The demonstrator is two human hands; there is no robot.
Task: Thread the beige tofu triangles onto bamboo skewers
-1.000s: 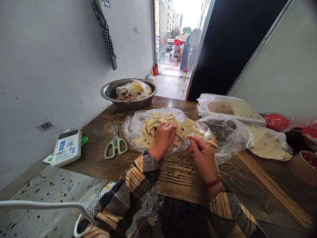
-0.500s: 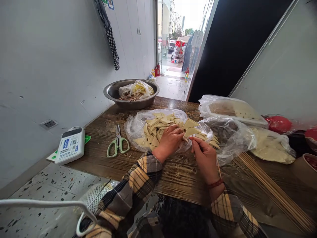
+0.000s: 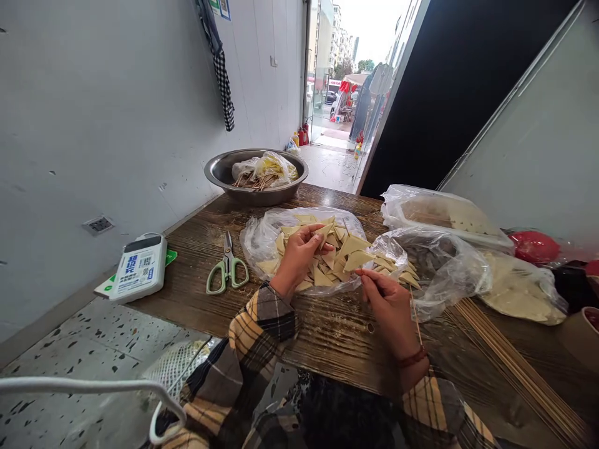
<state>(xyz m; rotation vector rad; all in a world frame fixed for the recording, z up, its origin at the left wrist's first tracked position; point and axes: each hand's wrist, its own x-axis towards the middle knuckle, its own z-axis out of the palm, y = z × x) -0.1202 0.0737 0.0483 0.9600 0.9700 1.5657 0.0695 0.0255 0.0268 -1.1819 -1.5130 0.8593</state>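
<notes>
My left hand [image 3: 299, 252] pinches a pale triangular tofu sheet [image 3: 324, 233] between thumb and fingers, raised over a heap of similar triangles [image 3: 322, 275]. That heap lies on a spread clear plastic bag [image 3: 257, 240]. In my right hand [image 3: 387, 305], closed at the heap's near right side, is a thin bamboo skewer [image 3: 415, 315]. Its rear end runs back along my wrist. Two or so tofu triangles [image 3: 357, 259] are threaded at its front end, just right of my left hand.
Green-handled scissors [image 3: 228, 269] and a white box-shaped device [image 3: 140, 268] are on the left of the wooden table. A metal basin [image 3: 257, 194] holding skewers stands behind. To the right are loose bamboo skewers [image 3: 519, 368], a plastic bag of pale sheets [image 3: 519, 290] and a wrapped tray [image 3: 440, 209].
My left hand has lifted off the heap and turned, with a tofu triangle now between its fingers. My right hand keeps its grip on the skewer. The view has shifted slightly.
</notes>
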